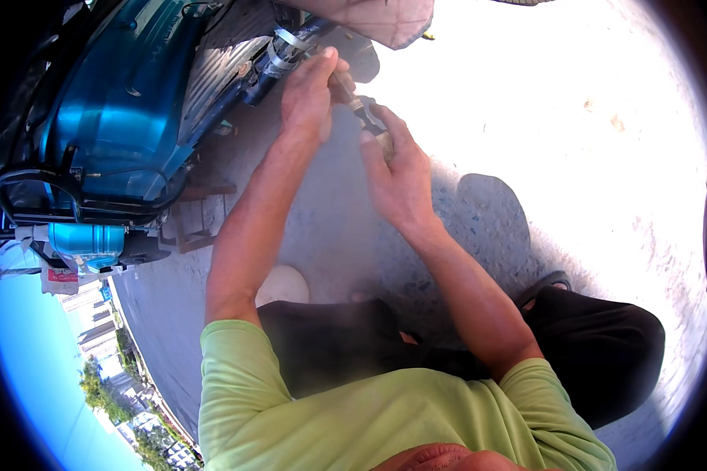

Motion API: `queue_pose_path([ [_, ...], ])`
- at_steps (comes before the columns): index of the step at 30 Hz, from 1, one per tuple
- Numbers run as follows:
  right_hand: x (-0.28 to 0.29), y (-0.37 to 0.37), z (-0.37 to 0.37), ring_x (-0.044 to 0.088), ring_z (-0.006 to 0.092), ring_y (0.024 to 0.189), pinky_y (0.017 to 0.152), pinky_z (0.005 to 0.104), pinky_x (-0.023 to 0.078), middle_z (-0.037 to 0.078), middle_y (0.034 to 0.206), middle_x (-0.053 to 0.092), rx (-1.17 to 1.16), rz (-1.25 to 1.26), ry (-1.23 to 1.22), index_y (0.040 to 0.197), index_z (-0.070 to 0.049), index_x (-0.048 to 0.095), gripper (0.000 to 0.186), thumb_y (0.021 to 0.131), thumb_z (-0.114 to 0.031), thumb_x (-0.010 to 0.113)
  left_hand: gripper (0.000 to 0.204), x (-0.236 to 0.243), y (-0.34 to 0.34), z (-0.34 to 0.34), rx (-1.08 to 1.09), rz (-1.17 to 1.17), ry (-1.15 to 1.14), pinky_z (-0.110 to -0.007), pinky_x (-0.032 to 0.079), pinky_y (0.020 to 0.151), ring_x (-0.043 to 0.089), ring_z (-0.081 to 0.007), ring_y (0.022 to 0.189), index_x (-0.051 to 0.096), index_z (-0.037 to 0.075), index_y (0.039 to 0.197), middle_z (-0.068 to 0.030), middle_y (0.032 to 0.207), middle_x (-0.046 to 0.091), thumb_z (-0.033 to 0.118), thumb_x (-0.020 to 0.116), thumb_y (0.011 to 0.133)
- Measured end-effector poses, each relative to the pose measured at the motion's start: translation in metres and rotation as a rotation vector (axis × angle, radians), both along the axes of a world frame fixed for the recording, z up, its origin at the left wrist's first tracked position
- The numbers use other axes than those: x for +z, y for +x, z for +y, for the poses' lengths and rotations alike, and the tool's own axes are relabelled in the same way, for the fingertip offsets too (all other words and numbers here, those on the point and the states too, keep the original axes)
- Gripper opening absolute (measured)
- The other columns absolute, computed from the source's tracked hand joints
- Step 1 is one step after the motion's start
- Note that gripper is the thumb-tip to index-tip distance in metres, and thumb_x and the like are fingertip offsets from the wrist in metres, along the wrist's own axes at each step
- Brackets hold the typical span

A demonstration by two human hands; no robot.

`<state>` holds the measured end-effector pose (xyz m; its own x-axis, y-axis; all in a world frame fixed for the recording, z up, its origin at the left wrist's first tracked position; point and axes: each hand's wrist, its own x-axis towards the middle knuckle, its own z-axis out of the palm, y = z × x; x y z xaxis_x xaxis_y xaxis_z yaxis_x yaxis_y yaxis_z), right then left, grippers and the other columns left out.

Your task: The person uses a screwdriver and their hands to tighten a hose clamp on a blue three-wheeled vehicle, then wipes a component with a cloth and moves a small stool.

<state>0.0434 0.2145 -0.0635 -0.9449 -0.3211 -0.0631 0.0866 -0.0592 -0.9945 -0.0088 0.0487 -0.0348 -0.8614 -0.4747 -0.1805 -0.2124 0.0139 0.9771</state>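
Observation:
In front of me, my left hand (308, 93) and my right hand (404, 169) are both closed on one slim object (357, 106), which runs slantwise between them. It has a narrow tan and dark shaft with a paler band; my fingers cover both ends, so its kind is unclear. The right hand grips the lower, thicker end. My left thumb points up along the upper end, close to a dark tube (261, 88) wrapped with silver bands (288, 41). That tube belongs to the blue vehicle at the left. Whether the left hand touches the tube cannot be made out.
A shiny blue vehicle body (118, 102) with a black tubular rack (71, 192) fills the upper left. Below the rack hangs a blue cylinder (86, 242). A wooden stool (192, 220) and a pale round object (284, 284) are on the concrete ground (605, 157), near my legs.

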Motion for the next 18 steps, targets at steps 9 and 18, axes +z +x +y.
queue_pose_path([
  [9, 0.003, -0.011, 0.01, 0.047, 0.0112, 0.057, 0.051, 0.0235, 0.036, 0.006, 0.088, 0.059, 0.34, -0.913, -0.816, 0.139, -0.011, 0.049, 0.042, 0.1, -0.027, 0.051, 0.029, 0.001, -0.001, 0.0, 0.004, 0.029, 0.009, -0.032, 0.046, 0.06, 0.055, -0.018, 0.063, 0.06, 0.002, 0.091, -0.0075, 0.072, 0.059, 0.03, 0.058, 0.099],
  [18, 0.003, 0.0, -0.004, 0.046, 0.011, 0.055, 0.049, 0.0243, 0.037, 0.006, 0.089, 0.058, 0.084, -0.193, -0.222, 0.141, -0.011, 0.047, 0.044, 0.099, -0.025, 0.053, 0.029, 0.006, -0.004, 0.004, 0.023, 0.005, -0.016, -0.032, 0.046, 0.06, 0.056, -0.0181, 0.063, 0.06, 0.0, 0.092, -0.0082, 0.073, 0.059, 0.029, 0.061, 0.098],
])
